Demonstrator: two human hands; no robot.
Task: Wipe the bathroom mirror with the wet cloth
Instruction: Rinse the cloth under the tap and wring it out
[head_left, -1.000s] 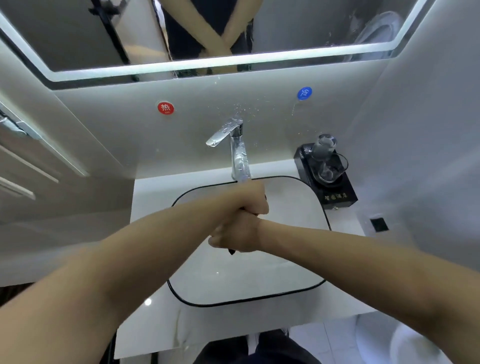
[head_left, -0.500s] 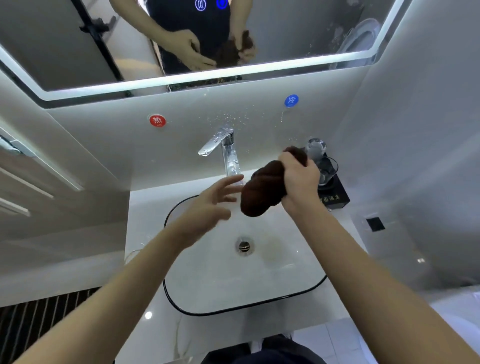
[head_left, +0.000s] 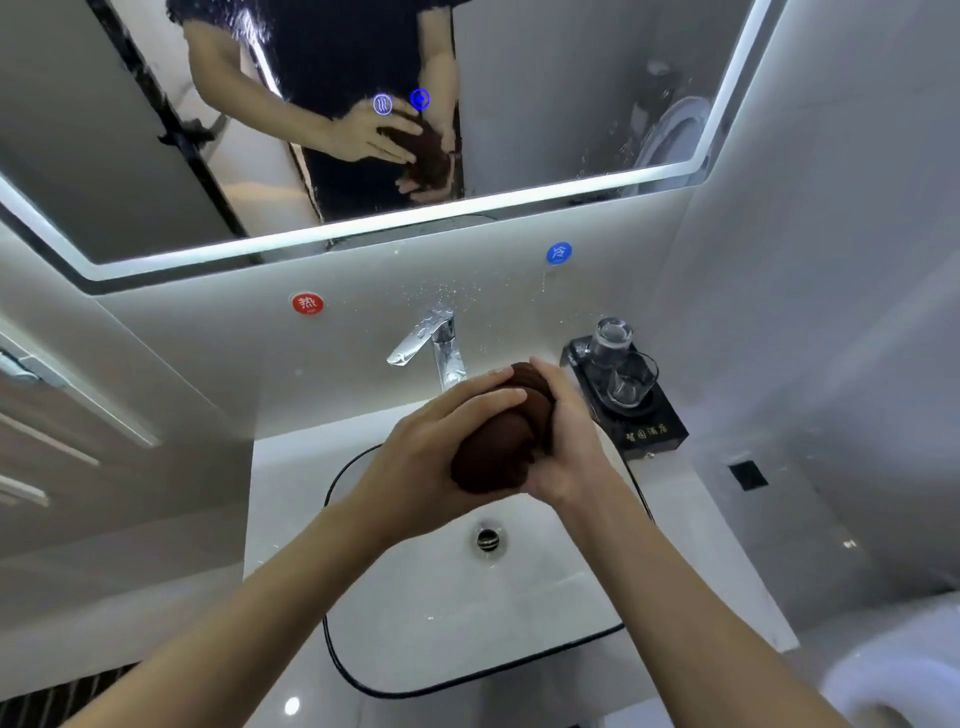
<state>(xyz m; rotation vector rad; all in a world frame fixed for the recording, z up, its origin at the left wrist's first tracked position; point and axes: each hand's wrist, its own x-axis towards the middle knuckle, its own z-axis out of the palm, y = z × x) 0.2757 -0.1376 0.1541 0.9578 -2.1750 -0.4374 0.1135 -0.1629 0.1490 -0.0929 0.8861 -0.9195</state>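
A dark brown wet cloth (head_left: 498, 447) is bunched into a thick roll above the sink (head_left: 415, 670). My left hand (head_left: 421, 457) wraps its fingers over the cloth's left side. My right hand (head_left: 563, 441) grips its right side, with fingers curled over the top. The bathroom mirror (head_left: 561, 104) hangs on the wall above, with a lit strip along its lower edge and water streaks on its right part. It reflects both hands and the cloth.
A chrome faucet (head_left: 441, 343) stands behind the sink, just beyond my hands. A black tray (head_left: 654, 431) with two glasses sits at the right on the counter. Red and blue round labels mark the wall. A toilet rim shows at the bottom right.
My hands came apart from wringing over the sink; the right lifted the cloth, and now the left hand has come back onto it. The view has tilted up toward the mirror.
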